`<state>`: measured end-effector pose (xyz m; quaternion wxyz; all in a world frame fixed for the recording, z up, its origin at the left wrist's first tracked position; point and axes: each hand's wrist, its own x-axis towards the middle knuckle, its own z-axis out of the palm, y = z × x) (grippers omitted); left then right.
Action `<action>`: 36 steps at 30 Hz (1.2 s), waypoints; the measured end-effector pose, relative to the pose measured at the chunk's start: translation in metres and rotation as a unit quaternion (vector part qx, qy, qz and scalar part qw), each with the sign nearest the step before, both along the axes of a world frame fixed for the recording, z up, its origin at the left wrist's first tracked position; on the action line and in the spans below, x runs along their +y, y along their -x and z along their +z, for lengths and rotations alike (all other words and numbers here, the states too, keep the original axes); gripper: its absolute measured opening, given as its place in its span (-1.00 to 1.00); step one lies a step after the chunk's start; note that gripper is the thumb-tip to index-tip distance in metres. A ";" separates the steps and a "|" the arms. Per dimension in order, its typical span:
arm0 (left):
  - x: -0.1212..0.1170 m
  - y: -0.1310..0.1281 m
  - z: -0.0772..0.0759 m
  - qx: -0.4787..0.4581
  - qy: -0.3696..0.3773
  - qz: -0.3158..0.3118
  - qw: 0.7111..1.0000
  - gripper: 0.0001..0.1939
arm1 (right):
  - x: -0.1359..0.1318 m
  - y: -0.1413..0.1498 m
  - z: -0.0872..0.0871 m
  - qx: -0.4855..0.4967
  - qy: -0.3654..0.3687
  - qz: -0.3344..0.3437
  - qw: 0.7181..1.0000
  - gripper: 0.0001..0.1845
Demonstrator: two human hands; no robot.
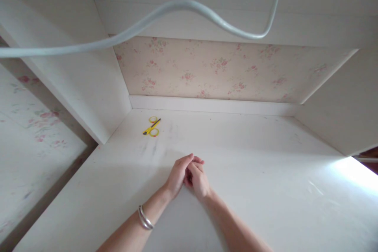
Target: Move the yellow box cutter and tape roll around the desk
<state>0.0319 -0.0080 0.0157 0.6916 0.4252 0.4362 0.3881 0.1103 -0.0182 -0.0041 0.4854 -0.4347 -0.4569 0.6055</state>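
My left hand (177, 173), with a silver bangle (145, 218) on its wrist, is closed against my right hand (199, 180). The fingers of both hands are folded together just above or on the white tabletop (254, 201); contact with it cannot be made out. No object shows between the palms, though the inner fingers are partly hidden. Beyond them, to the left, lies a slim yellow and dark tool (151, 126) that looks like a utility knife. One thin yellow ring (152, 119) is behind it and another yellow ring (154, 133) in front, each with a reddish spot.
A pale cable (183, 4) hangs across the upper view, close to the camera. White side panels (97, 75) and a back ledge (212, 105) bound the surface, with floral wallpaper (206, 69) behind. Bright light falls on the right edge.
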 end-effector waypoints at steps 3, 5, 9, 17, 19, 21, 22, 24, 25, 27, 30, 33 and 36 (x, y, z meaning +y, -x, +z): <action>0.006 0.009 -0.002 0.019 0.005 -0.020 1.000 -0.49 | 0.004 0.001 -0.001 -0.005 -0.003 0.028 1.000 -0.49; 0.008 0.015 -0.002 0.020 0.007 -0.018 1.000 -0.50 | 0.006 0.002 0.000 -0.026 -0.004 0.045 0.999 -0.48; 0.007 0.017 0.001 0.026 0.005 -0.024 0.999 -0.51 | 0.008 0.004 -0.003 -0.060 -0.005 0.052 0.997 -0.47; 0.006 0.016 0.003 0.032 0.003 -0.036 0.999 -0.50 | 0.005 0.003 -0.002 -0.097 -0.023 0.047 0.994 -0.45; 0.007 0.017 0.002 0.030 0.007 -0.036 0.999 -0.52 | 0.005 0.004 -0.002 -0.106 -0.025 0.046 0.993 -0.45; 0.007 0.018 0.001 0.031 0.011 -0.037 0.999 -0.55 | 0.005 0.004 -0.003 -0.114 -0.028 0.051 0.992 -0.44; 0.007 0.019 0.001 0.033 0.011 -0.038 0.999 -0.56 | 0.006 0.004 -0.004 -0.118 -0.030 0.054 0.991 -0.43; 0.008 0.019 0.001 0.036 0.007 -0.040 0.999 -0.57 | 0.006 0.004 -0.004 -0.125 -0.033 0.059 0.990 -0.43; 0.008 0.019 0.001 0.039 0.005 -0.042 0.998 -0.58 | 0.006 0.004 -0.004 -0.128 -0.033 0.060 0.989 -0.44; 0.008 0.019 0.001 0.043 0.002 -0.043 0.998 -0.59 | 0.006 0.004 -0.004 -0.133 -0.031 0.061 0.989 -0.44; 0.008 0.019 0.000 0.045 0.002 -0.046 0.998 -0.60 | 0.005 0.003 -0.002 -0.143 -0.031 0.064 0.987 -0.44; 0.008 0.019 -0.001 0.047 0.003 -0.048 0.998 -0.60 | 0.005 0.003 -0.002 -0.150 -0.029 0.067 0.986 -0.44; 0.009 0.019 -0.002 0.050 0.002 -0.048 0.998 -0.60 | 0.005 0.003 -0.003 -0.151 -0.023 0.066 0.986 -0.44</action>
